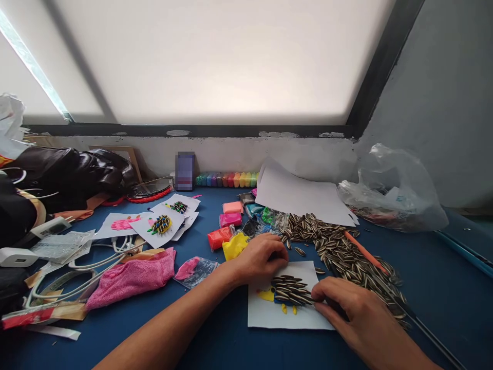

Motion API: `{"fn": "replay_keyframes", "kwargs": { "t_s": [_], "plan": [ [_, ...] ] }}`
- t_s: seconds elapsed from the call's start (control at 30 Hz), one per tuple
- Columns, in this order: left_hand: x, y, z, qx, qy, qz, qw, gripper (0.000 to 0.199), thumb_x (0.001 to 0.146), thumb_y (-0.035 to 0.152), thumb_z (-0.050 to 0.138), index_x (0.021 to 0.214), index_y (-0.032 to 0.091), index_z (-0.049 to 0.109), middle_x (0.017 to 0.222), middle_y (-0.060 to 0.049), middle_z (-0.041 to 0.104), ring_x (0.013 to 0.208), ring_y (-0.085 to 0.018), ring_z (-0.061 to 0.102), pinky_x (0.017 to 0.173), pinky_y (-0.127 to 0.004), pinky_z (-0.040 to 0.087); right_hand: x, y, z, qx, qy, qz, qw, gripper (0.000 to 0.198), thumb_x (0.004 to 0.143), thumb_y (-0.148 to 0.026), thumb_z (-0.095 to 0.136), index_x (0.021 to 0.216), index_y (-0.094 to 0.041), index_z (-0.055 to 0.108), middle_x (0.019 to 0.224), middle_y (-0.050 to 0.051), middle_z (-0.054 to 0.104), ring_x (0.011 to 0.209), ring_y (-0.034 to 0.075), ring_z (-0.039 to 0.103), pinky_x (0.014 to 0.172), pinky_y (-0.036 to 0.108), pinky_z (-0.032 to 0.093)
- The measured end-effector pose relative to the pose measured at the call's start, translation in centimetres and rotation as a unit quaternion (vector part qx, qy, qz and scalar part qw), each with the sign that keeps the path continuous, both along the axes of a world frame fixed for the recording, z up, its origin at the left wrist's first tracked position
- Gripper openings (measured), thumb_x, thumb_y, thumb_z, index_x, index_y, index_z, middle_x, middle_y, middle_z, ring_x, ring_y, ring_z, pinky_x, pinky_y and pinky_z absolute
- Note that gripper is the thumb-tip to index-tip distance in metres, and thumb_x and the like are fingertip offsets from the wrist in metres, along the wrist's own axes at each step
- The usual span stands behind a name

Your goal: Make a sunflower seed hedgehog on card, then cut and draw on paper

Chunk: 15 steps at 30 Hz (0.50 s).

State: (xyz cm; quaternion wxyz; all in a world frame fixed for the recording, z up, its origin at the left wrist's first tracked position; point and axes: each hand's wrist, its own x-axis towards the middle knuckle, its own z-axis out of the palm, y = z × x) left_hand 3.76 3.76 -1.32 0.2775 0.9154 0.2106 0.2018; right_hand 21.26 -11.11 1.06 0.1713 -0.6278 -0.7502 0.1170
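Note:
A white sheet of paper [265, 319] lies in front of me with a clay hedgehog on it. Its yellow snout [265, 294] points left, and two small yellow feet sit below the body. Striped sunflower seeds [292, 290] cover the blue clay body like spines. My right hand [356, 308] pinches thumb and forefinger at a seed on the body's right edge. Over the paper's upper left edge rests my left hand [265, 257], its fingers curled; whatever may be inside them is hidden.
Loose sunflower seeds [339, 252] are heaped behind my right hand, with an orange stick [364, 251] across them. Clay packs [219, 237], finished seed pictures [159, 226], a pink cloth [133, 277] and white cables lie leftward. White paper [300, 192] and a plastic bag [396, 195] stand behind.

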Motion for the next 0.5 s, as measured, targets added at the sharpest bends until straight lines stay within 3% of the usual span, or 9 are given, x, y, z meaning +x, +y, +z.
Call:
{"fn": "replay_keyframes", "kwargs": {
  "t_s": [0.23, 0.5],
  "plan": [
    [0.0, 0.05, 0.02, 0.004, 0.01, 0.004, 1.0, 0.007, 0.081, 0.013, 0.061, 0.077, 0.016, 0.067, 0.08, -0.002, 0.062, 0.079, -0.014, 0.054, 0.074, -0.025, 0.041, -0.06, 0.08, -0.01, 0.019, 0.018, 0.027, 0.999, 0.023, 0.092, -0.015, 0.046, 0.077, -0.024, 0.06, 0.078, 0.0, 0.065, 0.072, 0.015, 0.063, 0.063, 0.024, 0.046],
    [0.08, -0.05, 0.21, 0.006, 0.014, 0.005, 1.0, 0.007, 0.081, 0.013, 0.062, 0.077, 0.016, 0.067, 0.08, -0.002, 0.063, 0.079, -0.014, 0.054, 0.074, -0.026, 0.041, 0.07, 0.21, -0.68, 0.029, -0.039, 0.041, 0.998, 0.026, 0.093, -0.012, 0.044, 0.074, -0.023, 0.058, 0.074, 0.0, 0.06, 0.068, 0.014, 0.06, 0.059, 0.024, 0.042]
  ]
}}
